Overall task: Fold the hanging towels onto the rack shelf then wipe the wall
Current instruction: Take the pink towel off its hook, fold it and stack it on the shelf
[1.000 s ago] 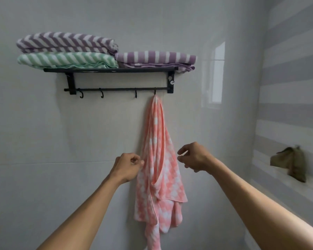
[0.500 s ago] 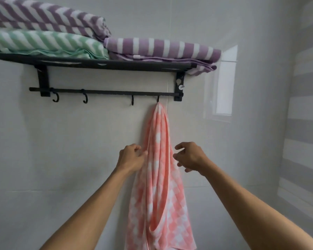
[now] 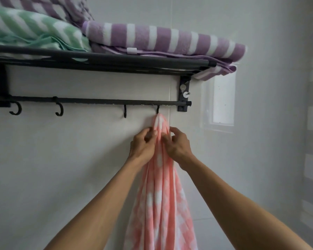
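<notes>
Currently my left hand [image 3: 143, 144] and right hand [image 3: 179, 144] pinch the pink towel [image 3: 163, 195] just below its hook [image 3: 158, 110] on the white tiled wall [image 3: 61, 168]; folded towels [image 3: 152, 38] fill the rack shelf [image 3: 116, 60].

Two bare forearms rise from the lower edge of the head view, one from the lower left and one from the lower right. Neither carries a sleeve, cuff, watch, bracelet or glove along its visible length. The left hand [image 3: 143, 145] and the right hand [image 3: 179, 146] are likewise uncovered, with no rings on the fingers that show. The fingernails that can be seen look short and unpainted. Nothing of the person's clothing enters the view.
</notes>
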The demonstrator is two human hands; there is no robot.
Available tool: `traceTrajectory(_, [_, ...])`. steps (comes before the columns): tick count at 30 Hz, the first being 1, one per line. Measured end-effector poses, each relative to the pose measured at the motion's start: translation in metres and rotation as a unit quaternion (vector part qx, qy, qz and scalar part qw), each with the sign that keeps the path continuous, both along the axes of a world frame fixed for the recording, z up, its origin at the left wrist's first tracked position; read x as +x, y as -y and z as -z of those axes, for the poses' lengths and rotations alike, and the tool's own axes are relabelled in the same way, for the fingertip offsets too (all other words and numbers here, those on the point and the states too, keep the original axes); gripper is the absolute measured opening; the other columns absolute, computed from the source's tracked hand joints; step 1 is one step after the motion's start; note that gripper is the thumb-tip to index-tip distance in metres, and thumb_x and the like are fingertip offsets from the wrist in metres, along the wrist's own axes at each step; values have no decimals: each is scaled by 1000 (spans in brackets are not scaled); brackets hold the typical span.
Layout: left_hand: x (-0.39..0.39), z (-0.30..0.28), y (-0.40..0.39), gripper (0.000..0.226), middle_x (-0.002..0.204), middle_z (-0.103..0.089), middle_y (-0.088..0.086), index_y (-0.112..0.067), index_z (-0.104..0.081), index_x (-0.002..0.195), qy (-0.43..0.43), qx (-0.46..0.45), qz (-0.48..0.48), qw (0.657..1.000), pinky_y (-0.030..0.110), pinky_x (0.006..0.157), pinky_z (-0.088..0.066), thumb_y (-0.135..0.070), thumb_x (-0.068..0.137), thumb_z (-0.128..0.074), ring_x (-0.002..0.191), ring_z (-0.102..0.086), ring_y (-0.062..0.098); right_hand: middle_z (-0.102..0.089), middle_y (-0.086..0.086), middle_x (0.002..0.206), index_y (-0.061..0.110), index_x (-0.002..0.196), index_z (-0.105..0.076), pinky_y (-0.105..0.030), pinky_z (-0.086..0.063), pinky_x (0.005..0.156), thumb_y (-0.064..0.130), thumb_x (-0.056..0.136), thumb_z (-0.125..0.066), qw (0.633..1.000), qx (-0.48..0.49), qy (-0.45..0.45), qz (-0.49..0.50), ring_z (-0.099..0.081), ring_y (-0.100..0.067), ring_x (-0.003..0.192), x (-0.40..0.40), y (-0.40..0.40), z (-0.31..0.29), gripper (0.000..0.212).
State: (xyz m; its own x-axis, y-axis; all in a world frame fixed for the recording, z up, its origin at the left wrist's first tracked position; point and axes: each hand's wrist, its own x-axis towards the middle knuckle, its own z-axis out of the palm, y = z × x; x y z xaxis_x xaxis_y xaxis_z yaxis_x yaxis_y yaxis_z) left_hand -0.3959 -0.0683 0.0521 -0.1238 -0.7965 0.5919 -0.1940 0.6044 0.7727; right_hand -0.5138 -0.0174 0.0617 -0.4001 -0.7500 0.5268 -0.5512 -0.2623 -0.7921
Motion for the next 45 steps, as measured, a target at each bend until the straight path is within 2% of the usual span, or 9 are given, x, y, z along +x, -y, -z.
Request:
traceTrajectory(6, [-10, -16, 13, 5, 91, -72, -1, -28, -66, 98, -43, 8, 36, 998, 38, 79, -57, -27, 92, -66, 83, -68, 21, -70, -4, 95, 25, 113, -69, -39, -58, 71, 10, 94, -56, 996, -91, 5, 5, -68, -26, 83, -2, 10, -16, 27])
traceTrajectory(11, [-14, -26, 14, 12, 86, -72, 5, -19, -63, 90, -105, -5, 41, 994, 31, 66, -48, -9, 85, -65, 69, -59, 16, -73, 2, 83, 29, 101, -73, -50, -60, 72, 13, 86, -54, 987, -157, 16, -27, -71, -23, 80, -6, 16, -19, 29])
traceTrajectory(17, [-13, -31, 5, 19, 95, -72, 0, -24, -64, 103, -127, -12, 39, 991, 25, 70, -54, -12, 88, -68, 82, -67, 13, -78, 1, 83, 26, 96, -79, -52, -61, 76, 0, 90, -56, 984, -163, 29, -65, -74, -27, 84, -5, 21, -27, 35])
traceTrajectory(20, [-7, -18, 1, 19, 95, -71, -5, -28, -65, 104, -90, 2, 35, 995, 29, 74, -55, -24, 87, -72, 84, -68, 11, -78, -1, 83, 19, 97, -80, -44, -62, 78, -6, 88, -52, 986, -149, 30, -69, -74, -21, 83, -6, 14, -16, 39])
traceTrajectory(25, [0, 5, -20, 13, 70, -64, -6, -19, -74, 82, -87, 40, 51, 994, 24, 60, -44, -27, 90, -69, 64, -55, 11, -77, 2, 92, 19, 103, -78, -32, -60, 79, 0, 91, -62, 987, -133, 36, -89, -73, -15, 87, -6, -9, 5, 28])
traceTrajectory(32, [17, 10, -79, 17, 72, -58, 0, 0, -74, 84, -165, 91, 63, 980, 26, 63, -42, -16, 87, -68, 69, -53, 14, -69, 4, 76, 20, 87, -73, -21, -47, 56, 18, 87, -71, 998, 9, -56, -16, -61, -14, 67, -25, -69, 56, 3])
traceTrajectory(37, [37, 7, -141, 12, 74, -55, 4, -9, -72, 75, -235, 108, 54, 964, 27, 63, -41, -15, 85, -69, 71, -53, 17, -62, -1, 73, 19, 78, -64, -23, -44, 53, 19, 91, -66, 980, 160, -113, 43, -57, -18, 66, -42, -128, 112, 13])
traceTrajectory(42, [67, 23, -206, 17, 74, -58, 5, -15, -67, 64, -257, 132, 11, 957, 31, 67, -45, -16, 80, -72, 72, -57, 21, -71, -13, 83, 8, 86, -72, -39, -60, 53, 29, 96, -57, 972, 219, 82, 9, -69, -30, 69, -41, -200, 140, 28])
traceTrajectory(45, [89, 56, -252, 12, 73, -58, 3, -14, -67, 71, -215, 173, -18, 961, 32, 66, -44, -23, 75, -74, 70, -56, 21, -66, -9, 68, 7, 75, -70, -32, -47, 51, 33, 95, -56, 973, 156, 167, -8, -61, -22, 58, -22, -242, 130, 35])
